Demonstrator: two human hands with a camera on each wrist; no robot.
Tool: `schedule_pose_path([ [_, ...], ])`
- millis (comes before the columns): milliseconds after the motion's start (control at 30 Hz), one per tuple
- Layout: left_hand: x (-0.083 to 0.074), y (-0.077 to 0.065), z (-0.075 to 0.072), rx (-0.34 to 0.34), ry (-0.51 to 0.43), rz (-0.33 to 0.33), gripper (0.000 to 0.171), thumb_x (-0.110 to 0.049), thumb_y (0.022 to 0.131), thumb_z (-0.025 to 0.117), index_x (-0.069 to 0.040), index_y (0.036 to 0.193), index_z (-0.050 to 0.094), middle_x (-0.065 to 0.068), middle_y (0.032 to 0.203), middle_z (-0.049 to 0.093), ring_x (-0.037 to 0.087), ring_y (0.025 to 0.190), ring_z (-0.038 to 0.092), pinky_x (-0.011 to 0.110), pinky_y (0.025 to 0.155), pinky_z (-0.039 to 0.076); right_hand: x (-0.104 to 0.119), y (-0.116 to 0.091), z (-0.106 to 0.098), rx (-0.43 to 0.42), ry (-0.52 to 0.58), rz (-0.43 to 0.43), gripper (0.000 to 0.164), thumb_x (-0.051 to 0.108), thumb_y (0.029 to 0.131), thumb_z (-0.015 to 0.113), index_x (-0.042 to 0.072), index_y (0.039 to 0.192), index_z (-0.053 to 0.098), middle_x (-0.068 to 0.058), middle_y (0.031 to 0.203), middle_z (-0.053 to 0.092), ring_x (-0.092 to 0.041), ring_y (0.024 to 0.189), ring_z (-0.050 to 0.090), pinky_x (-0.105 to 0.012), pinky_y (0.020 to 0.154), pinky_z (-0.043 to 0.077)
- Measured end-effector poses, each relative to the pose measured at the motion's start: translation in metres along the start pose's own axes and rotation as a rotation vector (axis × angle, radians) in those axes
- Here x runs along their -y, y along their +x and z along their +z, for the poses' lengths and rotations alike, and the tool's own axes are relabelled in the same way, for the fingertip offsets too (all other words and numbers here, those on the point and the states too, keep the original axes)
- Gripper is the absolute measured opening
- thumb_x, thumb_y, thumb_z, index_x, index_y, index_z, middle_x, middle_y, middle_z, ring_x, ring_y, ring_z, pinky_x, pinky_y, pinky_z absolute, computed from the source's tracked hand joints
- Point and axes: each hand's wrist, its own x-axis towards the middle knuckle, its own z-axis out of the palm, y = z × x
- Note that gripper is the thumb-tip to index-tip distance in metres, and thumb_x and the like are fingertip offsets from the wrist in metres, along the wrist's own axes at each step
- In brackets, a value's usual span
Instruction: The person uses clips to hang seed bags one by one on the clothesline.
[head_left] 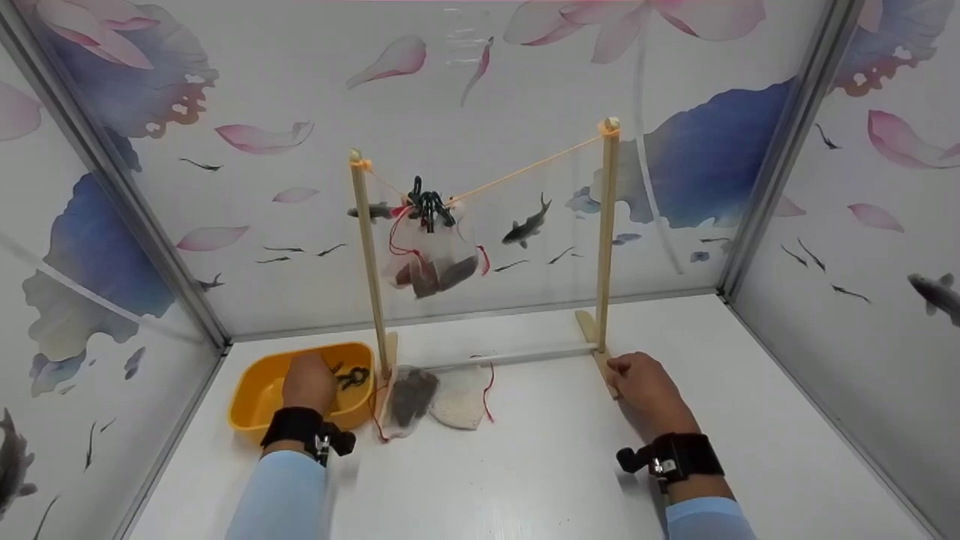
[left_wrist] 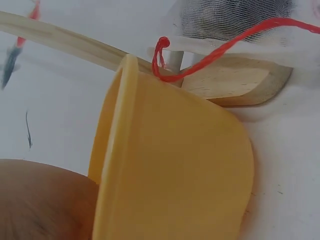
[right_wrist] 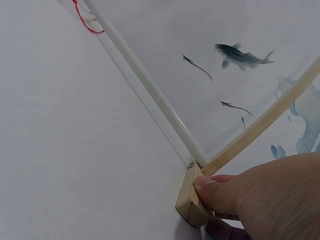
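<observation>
My left hand point(head_left: 307, 382) reaches down into a yellow plastic basin point(head_left: 255, 401), its fingers hidden inside. Several dark clips point(head_left: 352, 377) lie beside it in the basin. My right hand point(head_left: 649, 386) grips the wooden foot point(right_wrist: 189, 202) of a drying stand, thumb on top and fingers at the far side. The stand's orange line point(head_left: 529, 174) sags between two wooden posts. Dark clips point(head_left: 429, 208) hold mesh drawstring bags point(head_left: 435, 262) with dark contents near the left post.
Two more mesh bags, one with dark filling point(head_left: 414, 397) and one pale point(head_left: 459, 401), lie on the white table point(head_left: 525, 465) right of the basin. A white rod point(head_left: 525, 354) joins the stand's feet. Printed panels point(head_left: 480, 97) enclose the back and sides.
</observation>
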Motion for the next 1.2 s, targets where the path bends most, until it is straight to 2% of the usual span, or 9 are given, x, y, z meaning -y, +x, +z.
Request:
schedule_pose_path([
  [133, -0.016, 0.005, 0.004, -0.084, -0.06, -0.05, 0.032, -0.005, 0.117, 0.051, 0.009, 0.142, 0.066, 0.028, 0.133, 0.072, 0.039, 0.112, 0.07, 0.049, 0.097, 0.062, 0.0, 0.001, 0.001, 0.002, 0.0, -0.008, 0.04, 0.014, 0.115, 0.063, 0.001, 0.153, 0.069, -0.021, 0.146, 0.073, -0.037, 0.139, 0.064, -0.059, 0.12, 0.054],
  [267, -0.038, 0.001, 0.009, -0.18, -0.112, -0.064, 0.029, -0.016, 0.119, 0.056, 0.004, 0.135, 0.069, 0.026, 0.131, 0.071, 0.039, 0.11, 0.069, 0.056, 0.097, 0.062, 0.0, 0.001, 0.0, 0.006, -0.013, 0.006, 0.04, 0.014, 0.115, 0.063, 0.001, 0.153, 0.069, -0.02, 0.146, 0.073, -0.036, 0.138, 0.064, -0.059, 0.119, 0.054],
  [367, -0.063, -0.014, 0.015, -0.268, -0.239, -0.003, 0.03, -0.021, 0.118, 0.063, 0.001, 0.137, 0.072, 0.023, 0.13, 0.073, 0.038, 0.11, 0.07, 0.054, 0.098, 0.063, 0.001, 0.0, -0.001, 0.006, -0.014, 0.004, 0.04, 0.013, 0.115, 0.063, 0.001, 0.152, 0.069, -0.021, 0.148, 0.072, -0.037, 0.14, 0.064, -0.059, 0.12, 0.054],
  [467, -0.086, -0.028, 0.024, -0.309, -0.404, 0.086, 0.03, -0.019, 0.114, 0.072, -0.001, 0.137, 0.076, 0.02, 0.121, 0.078, 0.035, 0.1, 0.073, 0.039, 0.086, 0.066, 0.002, -0.001, 0.0, 0.002, -0.021, -0.019, 0.039, 0.012, 0.114, 0.064, -0.001, 0.151, 0.07, -0.022, 0.142, 0.075, -0.035, 0.133, 0.069, -0.055, 0.116, 0.057],
  [667, -0.122, -0.047, 0.037, -0.236, -0.663, 0.143, 0.026, -0.013, 0.108, 0.08, -0.004, 0.132, 0.08, 0.014, 0.106, 0.078, 0.029, 0.081, 0.075, 0.022, 0.063, 0.058, 0.002, 0.001, 0.0, -0.019, -0.061, -0.057, 0.038, 0.012, 0.113, 0.067, -0.004, 0.148, 0.071, -0.02, 0.131, 0.079, -0.029, 0.117, 0.075, -0.046, 0.104, 0.062],
  [833, -0.141, -0.056, 0.044, -0.163, -0.696, 0.133, 0.023, -0.013, 0.109, 0.078, -0.008, 0.131, 0.081, 0.015, 0.106, 0.078, 0.024, 0.079, 0.073, 0.023, 0.064, 0.06, 0.003, 0.0, -0.003, -0.015, -0.06, -0.036, 0.039, 0.012, 0.114, 0.066, -0.003, 0.149, 0.071, -0.024, 0.143, 0.074, -0.035, 0.131, 0.07, -0.052, 0.11, 0.061],
  [967, -0.148, -0.06, 0.051, -0.089, -0.721, 0.12, 0.024, -0.011, 0.11, 0.076, -0.006, 0.133, 0.081, 0.018, 0.105, 0.078, 0.028, 0.077, 0.074, 0.024, 0.063, 0.062, 0.01, -0.001, -0.007, -0.029, -0.13, -0.054, 0.038, 0.011, 0.112, 0.068, -0.005, 0.147, 0.071, -0.027, 0.139, 0.074, -0.038, 0.126, 0.072, -0.054, 0.105, 0.062],
  [1100, -0.154, -0.066, 0.055, -0.024, -0.764, 0.123, 0.027, -0.009, 0.111, 0.074, -0.004, 0.136, 0.079, 0.016, 0.102, 0.077, 0.024, 0.074, 0.074, 0.024, 0.062, 0.063, 0.029, -0.005, -0.01, -0.043, -0.232, -0.075, 0.04, 0.016, 0.11, 0.07, -0.006, 0.144, 0.072, -0.03, 0.138, 0.074, -0.043, 0.122, 0.074, -0.058, 0.1, 0.062],
  [1200, -0.158, -0.07, 0.057, 0.035, -0.804, 0.147, 0.028, -0.008, 0.112, 0.072, -0.003, 0.138, 0.078, 0.016, 0.103, 0.078, 0.018, 0.073, 0.073, 0.023, 0.061, 0.062, 0.053, -0.011, -0.011, -0.046, -0.196, -0.085, 0.045, 0.026, 0.113, 0.07, -0.002, 0.148, 0.07, -0.028, 0.145, 0.072, -0.044, 0.124, 0.074, -0.058, 0.1, 0.062],
])
